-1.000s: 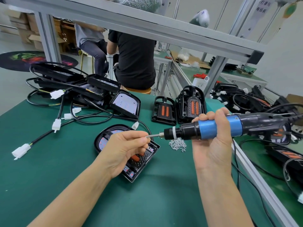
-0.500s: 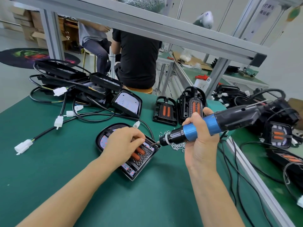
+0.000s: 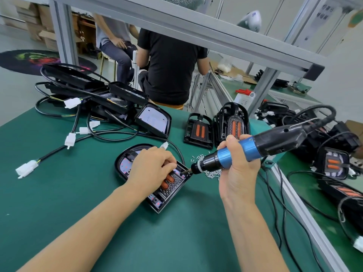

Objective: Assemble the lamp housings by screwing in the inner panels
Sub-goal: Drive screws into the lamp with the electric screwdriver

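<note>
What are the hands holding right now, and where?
Right hand grips the electric screwdriver round its blue barrel; left hand rests on the lamp housing, fingers curled at its inner panel.

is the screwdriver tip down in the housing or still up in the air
Down: the screwdriver slants with its tip at the lamp housing corner, beside the left hand.
</note>
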A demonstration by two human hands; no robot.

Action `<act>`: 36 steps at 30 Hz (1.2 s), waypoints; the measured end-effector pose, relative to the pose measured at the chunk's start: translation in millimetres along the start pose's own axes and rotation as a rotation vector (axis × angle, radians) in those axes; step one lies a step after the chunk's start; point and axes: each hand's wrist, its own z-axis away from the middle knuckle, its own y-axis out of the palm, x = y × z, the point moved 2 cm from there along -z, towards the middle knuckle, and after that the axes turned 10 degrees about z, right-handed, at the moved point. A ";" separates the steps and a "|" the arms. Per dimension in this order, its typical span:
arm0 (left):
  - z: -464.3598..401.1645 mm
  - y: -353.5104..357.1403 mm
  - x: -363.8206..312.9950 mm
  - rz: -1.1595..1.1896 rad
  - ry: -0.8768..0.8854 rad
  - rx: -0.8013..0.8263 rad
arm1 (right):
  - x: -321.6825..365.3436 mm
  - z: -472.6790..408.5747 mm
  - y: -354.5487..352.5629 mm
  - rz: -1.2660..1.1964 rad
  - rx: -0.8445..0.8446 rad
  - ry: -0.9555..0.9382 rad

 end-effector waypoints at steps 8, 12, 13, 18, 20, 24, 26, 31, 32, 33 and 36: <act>-4.1 2.6 5.4 0.023 -0.016 0.006 | -0.5 0.3 0.6 0.017 0.022 -0.012; -5.0 3.3 5.4 0.064 -0.045 0.019 | -0.6 -0.5 -2.9 -0.019 0.023 0.005; -5.1 3.1 5.1 0.093 -0.056 0.022 | -0.4 -1.0 -4.7 -0.037 0.016 0.011; -10.7 0.7 -0.1 0.325 -0.161 -0.004 | 5.6 -7.2 -22.4 -0.114 -0.073 0.011; -19.5 2.9 -5.0 0.351 -0.166 -0.006 | 9.6 -11.2 -31.8 -0.118 -0.122 -0.008; -46.6 13.3 -20.9 0.288 -0.067 0.065 | 13.9 -18.6 -47.1 -0.118 -0.192 -0.033; -60.0 23.3 -27.9 0.213 -0.067 0.158 | 13.5 -20.5 -53.3 -0.111 -0.218 -0.037; -82.8 49.9 -38.4 0.087 -0.085 0.320 | 10.7 -21.9 -68.6 -0.122 -0.260 -0.025; -84.9 54.0 -37.8 0.099 -0.086 0.338 | 10.0 -22.2 -71.5 -0.130 -0.265 -0.027; -85.8 57.2 -36.9 0.122 -0.090 0.351 | 10.0 -22.9 -74.2 -0.137 -0.270 -0.031; -84.4 63.4 -32.8 0.183 -0.094 0.377 | 13.9 -28.9 -79.1 -0.177 -0.296 -0.044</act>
